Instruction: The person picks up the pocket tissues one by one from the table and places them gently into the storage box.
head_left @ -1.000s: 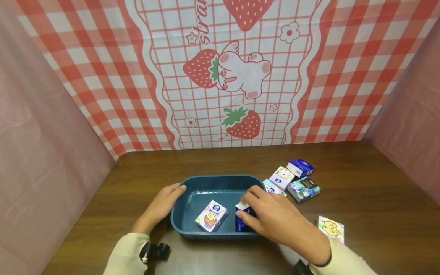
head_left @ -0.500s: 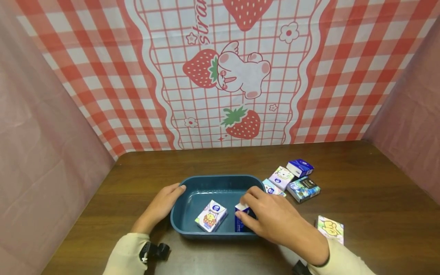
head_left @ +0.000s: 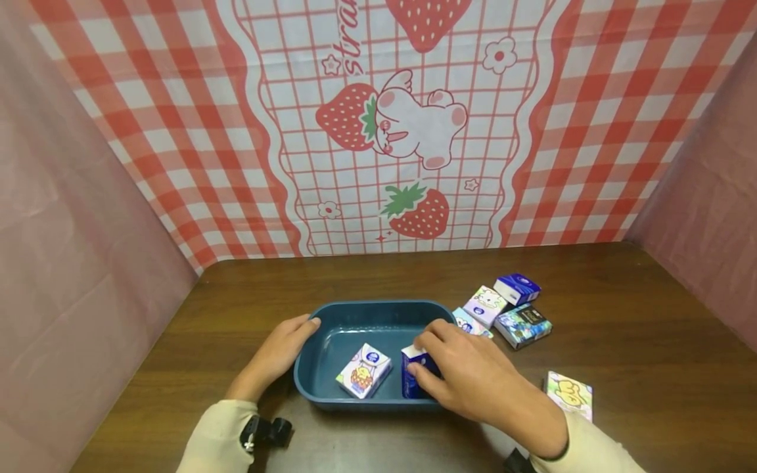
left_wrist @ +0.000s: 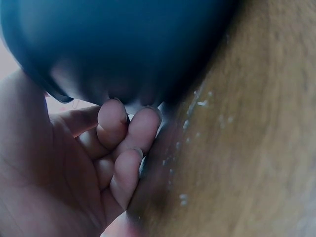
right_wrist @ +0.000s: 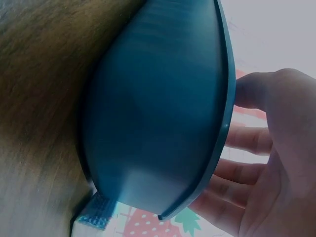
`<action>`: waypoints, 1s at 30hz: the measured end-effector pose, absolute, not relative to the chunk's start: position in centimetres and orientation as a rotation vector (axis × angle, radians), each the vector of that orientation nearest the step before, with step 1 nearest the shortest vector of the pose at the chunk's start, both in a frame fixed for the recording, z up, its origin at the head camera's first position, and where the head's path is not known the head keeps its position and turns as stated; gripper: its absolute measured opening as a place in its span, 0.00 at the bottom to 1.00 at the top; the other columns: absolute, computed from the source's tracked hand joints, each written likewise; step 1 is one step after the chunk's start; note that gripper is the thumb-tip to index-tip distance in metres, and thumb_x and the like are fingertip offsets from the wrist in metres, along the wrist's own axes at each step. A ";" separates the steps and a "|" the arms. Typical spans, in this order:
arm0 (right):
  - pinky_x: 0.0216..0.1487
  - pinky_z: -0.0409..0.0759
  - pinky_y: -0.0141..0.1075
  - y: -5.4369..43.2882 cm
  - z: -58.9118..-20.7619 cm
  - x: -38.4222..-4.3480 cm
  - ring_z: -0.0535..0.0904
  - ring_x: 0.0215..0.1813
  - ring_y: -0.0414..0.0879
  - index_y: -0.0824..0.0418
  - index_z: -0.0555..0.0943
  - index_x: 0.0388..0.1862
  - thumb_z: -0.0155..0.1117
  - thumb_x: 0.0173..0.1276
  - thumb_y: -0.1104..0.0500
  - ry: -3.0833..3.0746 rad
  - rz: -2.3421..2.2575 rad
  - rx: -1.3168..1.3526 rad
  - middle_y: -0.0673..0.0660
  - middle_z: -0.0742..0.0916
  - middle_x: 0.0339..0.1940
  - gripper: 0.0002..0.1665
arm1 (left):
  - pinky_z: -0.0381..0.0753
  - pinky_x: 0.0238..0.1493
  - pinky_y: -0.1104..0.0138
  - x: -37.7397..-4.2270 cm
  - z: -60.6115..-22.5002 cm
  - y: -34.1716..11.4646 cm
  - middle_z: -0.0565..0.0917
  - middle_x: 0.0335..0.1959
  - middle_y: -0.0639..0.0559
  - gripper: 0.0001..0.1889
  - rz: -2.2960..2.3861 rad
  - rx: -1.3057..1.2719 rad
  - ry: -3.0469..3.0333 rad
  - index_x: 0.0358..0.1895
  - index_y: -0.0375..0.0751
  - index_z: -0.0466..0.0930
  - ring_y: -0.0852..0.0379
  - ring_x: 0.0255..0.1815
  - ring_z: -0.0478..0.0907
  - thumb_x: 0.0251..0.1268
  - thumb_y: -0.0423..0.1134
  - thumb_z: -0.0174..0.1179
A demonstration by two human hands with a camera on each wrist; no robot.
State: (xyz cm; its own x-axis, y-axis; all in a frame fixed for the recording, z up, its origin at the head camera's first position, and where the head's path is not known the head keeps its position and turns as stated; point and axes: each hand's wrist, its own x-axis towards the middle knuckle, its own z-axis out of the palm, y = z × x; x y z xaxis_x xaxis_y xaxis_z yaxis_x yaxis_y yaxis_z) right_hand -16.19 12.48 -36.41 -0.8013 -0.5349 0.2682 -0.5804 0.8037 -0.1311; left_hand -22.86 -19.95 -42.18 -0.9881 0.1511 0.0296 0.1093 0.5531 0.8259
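Note:
A dark teal plastic basin stands on the table; one white cartoon-print tissue pack lies flat inside. My left hand holds the basin's left end, thumb over the rim. In the left wrist view its curled fingertips touch the outer wall. Over the basin's right end, my right hand pinches a dark blue tissue pack that stands on edge inside. Part of that pack is hidden behind the fingers. In the right wrist view, the basin wall hides the pack.
Right of the basin lie a blue tissue pack, a blue floral pack, a white cartoon pack and a partly hidden light pack. A yellow-print pack lies nearer, by the right forearm. A checked cloth hangs behind the table.
The dark blue tissue pack in my right hand has shifted slightly left inside the basin. My left hand and the other packs have stayed put.

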 end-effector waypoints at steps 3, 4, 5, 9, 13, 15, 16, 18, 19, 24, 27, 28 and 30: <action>0.38 0.81 0.35 12.5 -36.5 -16.2 0.79 0.39 0.37 0.50 0.84 0.51 0.64 0.68 0.39 -2.754 0.286 0.877 0.48 0.82 0.46 0.21 | 0.77 0.51 0.58 -22.9 -42.2 -19.9 0.84 0.40 0.49 0.20 1.446 0.221 2.727 0.54 0.38 0.83 0.55 0.43 0.79 0.80 0.48 0.47; 0.38 0.81 0.35 12.5 -36.5 -16.2 0.79 0.39 0.38 0.50 0.84 0.51 0.65 0.68 0.39 -2.749 0.280 0.881 0.48 0.82 0.46 0.21 | 0.78 0.51 0.58 -22.9 -42.2 -20.0 0.84 0.40 0.50 0.20 1.442 0.221 2.730 0.54 0.38 0.83 0.55 0.43 0.79 0.80 0.48 0.47; 0.38 0.81 0.35 12.5 -36.5 -16.2 0.79 0.39 0.38 0.50 0.84 0.51 0.65 0.68 0.40 -2.748 0.278 0.882 0.49 0.82 0.46 0.21 | 0.78 0.50 0.58 -22.9 -42.2 -20.0 0.84 0.40 0.50 0.19 1.442 0.214 2.728 0.54 0.38 0.83 0.55 0.43 0.79 0.80 0.48 0.47; 0.37 0.82 0.36 12.5 -36.6 -16.2 0.79 0.39 0.39 0.51 0.84 0.51 0.66 0.68 0.40 -2.731 0.277 0.884 0.49 0.82 0.47 0.21 | 0.78 0.49 0.58 -22.9 -42.2 -19.9 0.84 0.39 0.50 0.19 1.439 0.203 2.719 0.53 0.38 0.82 0.54 0.42 0.79 0.80 0.48 0.47; 0.36 0.81 0.36 12.6 -36.7 -16.3 0.79 0.38 0.39 0.51 0.84 0.49 0.66 0.67 0.41 -2.695 0.292 0.890 0.49 0.81 0.46 0.19 | 0.78 0.48 0.59 -23.0 -42.3 -19.9 0.84 0.38 0.50 0.19 1.440 0.207 2.713 0.52 0.39 0.83 0.55 0.41 0.79 0.80 0.48 0.47; 0.35 0.80 0.36 12.6 -36.7 -16.3 0.78 0.38 0.38 0.50 0.85 0.48 0.67 0.67 0.42 -2.682 0.296 0.895 0.48 0.81 0.45 0.18 | 0.77 0.48 0.59 -23.0 -42.3 -19.9 0.83 0.38 0.50 0.19 1.437 0.211 2.716 0.52 0.39 0.83 0.55 0.41 0.79 0.80 0.48 0.47; 0.35 0.80 0.35 12.6 -36.7 -16.3 0.78 0.37 0.38 0.50 0.85 0.48 0.67 0.67 0.42 -2.680 0.299 0.896 0.48 0.82 0.45 0.17 | 0.77 0.48 0.59 -23.0 -42.3 -19.9 0.83 0.38 0.50 0.19 1.438 0.212 2.716 0.52 0.39 0.83 0.55 0.41 0.79 0.80 0.48 0.47; 0.34 0.80 0.34 12.6 -36.7 -16.3 0.77 0.37 0.37 0.49 0.85 0.47 0.67 0.67 0.43 -2.675 0.301 0.902 0.47 0.82 0.44 0.16 | 0.77 0.48 0.59 -23.0 -42.3 -19.9 0.83 0.38 0.50 0.19 1.437 0.212 2.716 0.52 0.39 0.83 0.55 0.41 0.79 0.80 0.48 0.47; 0.34 0.79 0.33 12.6 -36.7 -16.3 0.77 0.37 0.37 0.49 0.85 0.47 0.67 0.66 0.43 -2.674 0.301 0.904 0.47 0.82 0.44 0.16 | 0.77 0.48 0.59 -23.0 -42.3 -19.9 0.84 0.38 0.50 0.19 1.438 0.212 2.717 0.52 0.39 0.83 0.55 0.41 0.79 0.80 0.48 0.47; 0.34 0.79 0.33 12.6 -36.7 -16.4 0.77 0.36 0.36 0.48 0.86 0.47 0.67 0.67 0.43 -2.666 0.293 0.920 0.46 0.83 0.43 0.15 | 0.78 0.47 0.60 -23.0 -42.4 -19.9 0.83 0.37 0.50 0.18 1.442 0.213 2.716 0.51 0.39 0.83 0.55 0.40 0.79 0.80 0.48 0.47; 0.34 0.80 0.33 12.6 -36.6 -16.4 0.77 0.36 0.36 0.48 0.86 0.47 0.66 0.67 0.43 -2.655 0.297 0.932 0.45 0.83 0.42 0.15 | 0.78 0.48 0.59 -23.0 -42.4 -19.9 0.83 0.37 0.50 0.18 1.440 0.213 2.716 0.52 0.39 0.83 0.55 0.40 0.79 0.80 0.48 0.48; 0.33 0.80 0.33 12.6 -36.6 -16.4 0.77 0.36 0.36 0.49 0.86 0.46 0.66 0.67 0.43 -2.647 0.300 0.939 0.45 0.83 0.42 0.15 | 0.78 0.48 0.59 -23.0 -42.4 -19.9 0.84 0.38 0.50 0.19 1.439 0.212 2.716 0.52 0.39 0.82 0.55 0.41 0.79 0.80 0.48 0.48; 0.33 0.80 0.33 12.7 -36.6 -16.4 0.77 0.35 0.36 0.49 0.86 0.46 0.67 0.67 0.44 -2.628 0.306 0.948 0.45 0.83 0.42 0.15 | 0.78 0.49 0.59 -23.0 -42.3 -19.9 0.84 0.39 0.50 0.19 1.438 0.211 2.717 0.53 0.38 0.82 0.55 0.41 0.79 0.80 0.48 0.47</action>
State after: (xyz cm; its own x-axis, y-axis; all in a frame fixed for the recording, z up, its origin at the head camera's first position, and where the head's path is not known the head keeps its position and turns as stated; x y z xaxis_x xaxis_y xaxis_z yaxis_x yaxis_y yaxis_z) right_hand -16.41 12.72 -36.57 -0.7242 -0.5783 0.3757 -0.6492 0.7555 -0.0886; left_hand -22.99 -19.88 -42.34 -0.9888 0.1488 0.0108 0.0926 0.5554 0.8264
